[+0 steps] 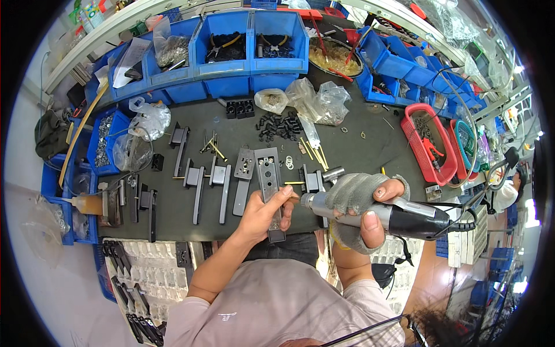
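Observation:
My left hand (pixel 263 214) grips a long dark-grey metal lock plate (pixel 268 170) with holes along its face, standing near the table's front edge. The thumb and forefinger of that hand meet by the driver's tip; whether a small screw sits there I cannot make out. In a grey fingerless glove, my right hand (pixel 361 205) is wrapped round a silver and black electric screwdriver (pixel 410 217), held level with its bit pointing left at my left fingers. Just beyond the driver lies a dark handle piece (pixel 313 180) with a square block.
Several dark handle pieces (pixel 199 194) lie left of my hands. Black small parts (pixel 278 126), yellow rods (pixel 315 151) and plastic bags (pixel 332 104) lie farther back. Blue bins (pixel 222 72) line the back; a red basket (pixel 411 139) stands right. The driver's cable (pixel 462 225) runs right.

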{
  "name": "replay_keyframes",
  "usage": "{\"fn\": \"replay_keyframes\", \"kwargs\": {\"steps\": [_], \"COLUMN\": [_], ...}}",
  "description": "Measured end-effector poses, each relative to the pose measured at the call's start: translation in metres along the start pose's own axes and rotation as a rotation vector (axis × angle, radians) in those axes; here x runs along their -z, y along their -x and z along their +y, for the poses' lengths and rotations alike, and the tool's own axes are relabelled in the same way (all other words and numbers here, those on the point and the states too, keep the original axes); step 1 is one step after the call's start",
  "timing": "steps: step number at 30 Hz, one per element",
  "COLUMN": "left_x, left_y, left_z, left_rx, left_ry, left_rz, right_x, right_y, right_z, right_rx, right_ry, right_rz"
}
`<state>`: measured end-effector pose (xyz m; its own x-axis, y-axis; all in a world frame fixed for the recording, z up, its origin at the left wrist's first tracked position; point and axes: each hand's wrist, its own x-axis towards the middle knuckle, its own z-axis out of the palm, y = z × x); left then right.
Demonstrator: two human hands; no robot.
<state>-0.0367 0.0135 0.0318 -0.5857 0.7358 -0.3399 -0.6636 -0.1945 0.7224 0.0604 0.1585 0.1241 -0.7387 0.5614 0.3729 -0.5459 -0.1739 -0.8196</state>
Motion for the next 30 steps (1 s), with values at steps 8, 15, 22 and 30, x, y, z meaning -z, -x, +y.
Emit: {"fn": "replay_keyframes", "kwargs": {"steps": [8,15,22,30], "left_x": [-0.001,0.000,-0.001,0.001], "left_y": [0.001,0.005,0.006,0.007], "left_z": [-0.002,-0.010,-0.016,-0.018], "left_rx": [0.014,0.012,0.047,0.047], "left_ry": [-0.018,-0.099,-0.108,-0.101], "left_rz": [0.016,-0.005,-0.036,-0.045], "right_x": [0.005,-0.002,-0.002,-0.002], "right_y": [-0.007,-0.011,-0.026,-0.030], "right_z": [0.005,0.008,0.029,0.034], "right_rx": [0.080,0.105,0.206,0.253], "right_ry": [-0.058,0.051,-0.029,-0.003], "right_rz": [-0.045,0.036,-0.065,-0.066]}}
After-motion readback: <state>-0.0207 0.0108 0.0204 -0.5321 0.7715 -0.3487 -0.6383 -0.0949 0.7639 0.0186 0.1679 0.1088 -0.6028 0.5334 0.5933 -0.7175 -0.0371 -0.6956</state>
